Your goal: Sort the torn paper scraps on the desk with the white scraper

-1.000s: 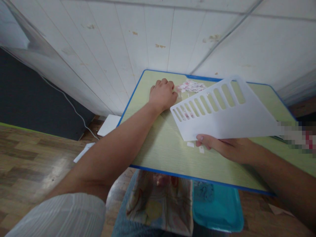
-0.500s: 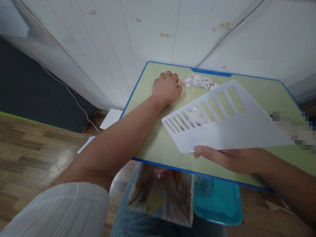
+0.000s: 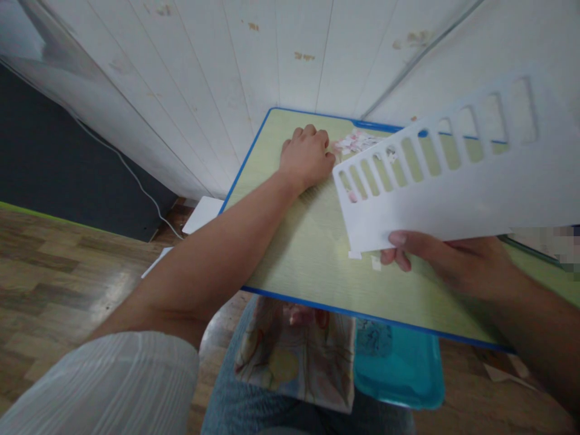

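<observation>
My right hand (image 3: 435, 257) grips a white slotted panel (image 3: 435, 208) by its lower edge, thumb on top, fingers underneath. The panel is thin and flat, with a row of rounded slots that get longer toward the right. It is held tilted above the table and runs out of view at the right. My left hand (image 3: 307, 154) rests on the tabletop with its fingers curled down; whatever lies under them is hidden. Beside its fingertips lies a heap of paper shreds (image 3: 356, 142), partly covered by the panel. Two small white scraps (image 3: 376, 263) are near the panel's lower left corner.
The pale green folding table (image 3: 290, 260) has a blue rim and stands against a white panelled wall (image 3: 299, 36). A patterned cloth (image 3: 294, 368) lies on my lap, beside a turquoise tray (image 3: 408, 374) below the table edge. A dark-edged object (image 3: 530, 244), partly blurred out, sits at the right.
My right hand has moved up and to the right with the white slotted panel, uncovering small scraps on the table. My left hand has stayed in place.
</observation>
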Motion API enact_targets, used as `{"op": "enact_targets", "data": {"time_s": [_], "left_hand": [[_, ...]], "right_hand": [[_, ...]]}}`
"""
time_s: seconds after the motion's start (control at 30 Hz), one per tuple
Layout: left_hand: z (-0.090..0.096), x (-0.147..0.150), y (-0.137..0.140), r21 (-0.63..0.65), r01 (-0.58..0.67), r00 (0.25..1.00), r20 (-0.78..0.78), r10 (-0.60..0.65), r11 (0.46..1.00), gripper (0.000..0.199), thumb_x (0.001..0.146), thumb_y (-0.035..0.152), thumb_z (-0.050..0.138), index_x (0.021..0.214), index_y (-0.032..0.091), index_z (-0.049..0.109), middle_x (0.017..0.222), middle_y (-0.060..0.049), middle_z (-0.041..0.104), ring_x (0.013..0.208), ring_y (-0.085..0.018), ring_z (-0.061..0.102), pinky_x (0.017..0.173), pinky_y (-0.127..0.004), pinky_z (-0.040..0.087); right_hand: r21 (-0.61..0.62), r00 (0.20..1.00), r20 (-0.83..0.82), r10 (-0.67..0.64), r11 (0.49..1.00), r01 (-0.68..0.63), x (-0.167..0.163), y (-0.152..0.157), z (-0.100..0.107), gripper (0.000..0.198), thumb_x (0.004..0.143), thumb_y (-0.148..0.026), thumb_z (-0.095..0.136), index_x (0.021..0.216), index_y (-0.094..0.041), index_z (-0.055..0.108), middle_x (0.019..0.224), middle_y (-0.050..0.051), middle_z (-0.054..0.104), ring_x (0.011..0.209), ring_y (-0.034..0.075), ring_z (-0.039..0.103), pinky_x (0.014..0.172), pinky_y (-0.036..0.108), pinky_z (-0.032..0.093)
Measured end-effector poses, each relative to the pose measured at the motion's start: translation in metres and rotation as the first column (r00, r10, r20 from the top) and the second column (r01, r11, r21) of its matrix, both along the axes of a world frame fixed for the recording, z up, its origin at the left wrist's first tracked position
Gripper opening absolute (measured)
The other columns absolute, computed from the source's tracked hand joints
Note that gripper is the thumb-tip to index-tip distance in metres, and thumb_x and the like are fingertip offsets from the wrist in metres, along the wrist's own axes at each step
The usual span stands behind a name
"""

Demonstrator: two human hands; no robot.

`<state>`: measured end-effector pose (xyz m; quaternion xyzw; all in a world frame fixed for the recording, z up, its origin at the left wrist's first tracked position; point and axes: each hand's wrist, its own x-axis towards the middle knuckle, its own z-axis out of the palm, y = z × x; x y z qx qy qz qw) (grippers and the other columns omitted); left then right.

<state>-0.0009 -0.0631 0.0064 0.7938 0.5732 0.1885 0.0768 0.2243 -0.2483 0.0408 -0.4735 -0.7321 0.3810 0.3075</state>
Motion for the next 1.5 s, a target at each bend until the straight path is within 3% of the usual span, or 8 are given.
{"op": "enact_targets", "data": {"time_s": [0.2,0.4,0.57,0.73,0.9,1.1,1.33,1.5], "left_hand": [[-0.005,-0.001,0.002,0.027,0.006,0.999,0.035,-0.007,1.0,0.035,0.105,0.028,0.063,0.136,0.029,0.078,0.151,-0.016,0.07,0.147,-0.04,0.058,0.123,-0.059,0.052],[-0.003,0.0,0.001,0.008,0.01,0.999,0.03,-0.01,1.0,0.035,0.107,0.034,0.063,0.139,0.027,0.077,0.152,-0.017,0.069,0.149,-0.04,0.056,0.124,-0.061,0.051],[-0.004,-0.001,0.002,0.008,0.013,0.999,0.033,-0.014,1.0,0.039,0.107,0.032,0.062,0.143,0.028,0.075,0.153,-0.017,0.068,0.15,-0.041,0.055,0.125,-0.062,0.05],[-0.005,-0.001,0.002,0.025,0.008,1.0,0.028,-0.009,1.0,0.036,0.104,0.027,0.061,0.136,0.028,0.078,0.151,-0.016,0.07,0.147,-0.039,0.057,0.123,-0.06,0.052],[-0.004,-0.001,0.001,0.026,0.004,0.999,0.034,-0.005,1.0,0.036,0.104,0.027,0.062,0.136,0.029,0.078,0.15,-0.015,0.071,0.147,-0.038,0.057,0.123,-0.058,0.053],[-0.005,0.0,0.002,0.009,0.006,0.999,0.04,-0.007,1.0,0.041,0.104,0.027,0.063,0.142,0.028,0.076,0.154,-0.017,0.069,0.15,-0.04,0.056,0.125,-0.062,0.05],[-0.003,-0.001,0.001,0.023,0.003,1.0,0.02,-0.004,1.0,0.037,0.104,0.027,0.061,0.138,0.027,0.077,0.151,-0.016,0.07,0.148,-0.038,0.057,0.123,-0.059,0.052],[-0.001,-0.001,-0.001,0.012,0.006,1.0,0.018,-0.007,1.0,0.036,0.105,0.029,0.062,0.138,0.028,0.077,0.152,-0.016,0.07,0.149,-0.039,0.057,0.123,-0.059,0.052]], "right_hand": [[0.049,0.958,-0.016,-0.286,0.957,0.286,0.006,0.017,-0.009,0.046,0.097,-0.052,0.082,0.06,-0.029,0.067,0.059,0.001,0.069,0.053,0.022,0.064,0.054,0.039,0.053],[0.207,0.952,0.148,-0.266,0.95,0.233,0.006,0.017,-0.019,0.041,0.098,-0.048,0.079,0.061,-0.032,0.069,0.066,0.0,0.074,0.064,0.025,0.072,0.073,0.044,0.061],[0.264,0.938,0.201,-0.284,0.937,0.227,0.007,0.021,-0.021,0.036,0.098,-0.047,0.076,0.065,-0.034,0.072,0.058,-0.001,0.067,0.059,0.025,0.066,0.069,0.044,0.059],[0.256,0.916,0.139,-0.377,0.907,0.335,0.006,0.024,-0.021,0.043,0.097,-0.048,0.078,0.06,-0.033,0.063,0.059,0.0,0.067,0.062,0.028,0.069,0.072,0.046,0.062],[0.248,0.932,0.149,-0.331,0.925,0.289,0.005,0.023,-0.024,0.045,0.097,-0.048,0.078,0.057,-0.033,0.062,0.063,0.001,0.071,0.068,0.029,0.072,0.078,0.047,0.065],[0.165,0.885,0.04,-0.464,0.877,0.452,0.006,0.023,-0.02,0.038,0.088,-0.038,0.079,0.056,-0.031,0.061,0.056,-0.001,0.065,0.051,0.022,0.062,0.06,0.04,0.057],[0.296,0.922,0.171,-0.347,0.911,0.287,0.005,0.024,-0.022,0.042,0.095,-0.048,0.077,0.058,-0.033,0.065,0.063,0.001,0.073,0.063,0.027,0.07,0.071,0.045,0.064],[0.276,0.93,0.208,-0.302,0.931,0.24,0.006,0.023,-0.022,0.033,0.097,-0.053,0.079,0.07,-0.035,0.076,0.057,-0.001,0.068,0.055,0.026,0.065,0.068,0.046,0.065]]}}
